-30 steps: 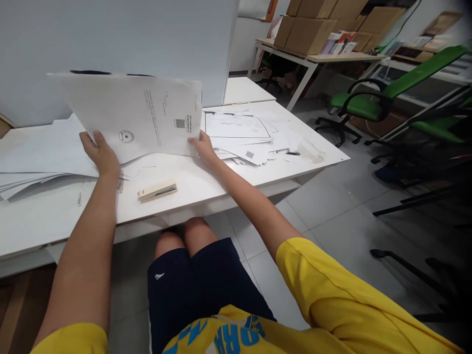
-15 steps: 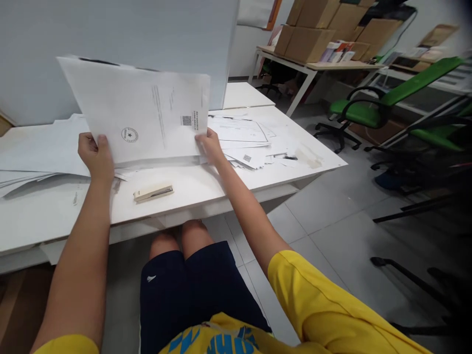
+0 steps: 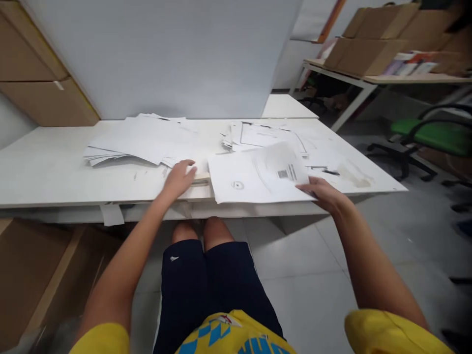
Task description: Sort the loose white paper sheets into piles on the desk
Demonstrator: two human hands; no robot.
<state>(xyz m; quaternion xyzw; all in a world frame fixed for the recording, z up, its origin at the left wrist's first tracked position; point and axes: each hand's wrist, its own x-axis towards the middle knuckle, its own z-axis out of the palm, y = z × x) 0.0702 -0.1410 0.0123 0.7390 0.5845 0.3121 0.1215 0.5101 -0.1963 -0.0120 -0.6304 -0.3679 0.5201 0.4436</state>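
My right hand grips the lower right corner of the printed paper sheets, which bear a round stamp and a QR code. They are held low over the front of the white table, with the right part curling up. My left hand is off the paper, its thumb and forefinger apart, at the left end of a cream stapler. Whether the fingertips touch the stapler I cannot tell. The sheets hide the stapler's right end.
A fanned stack of white paper lies on the left of the table. More loose printed sheets lie behind the held ones. Cardboard boxes stand at the back left. A green chair is at the right.
My left hand has let go of the sheets and moved to the stapler. My right hand has lowered the sheets and carried them rightward. The view has turned left.
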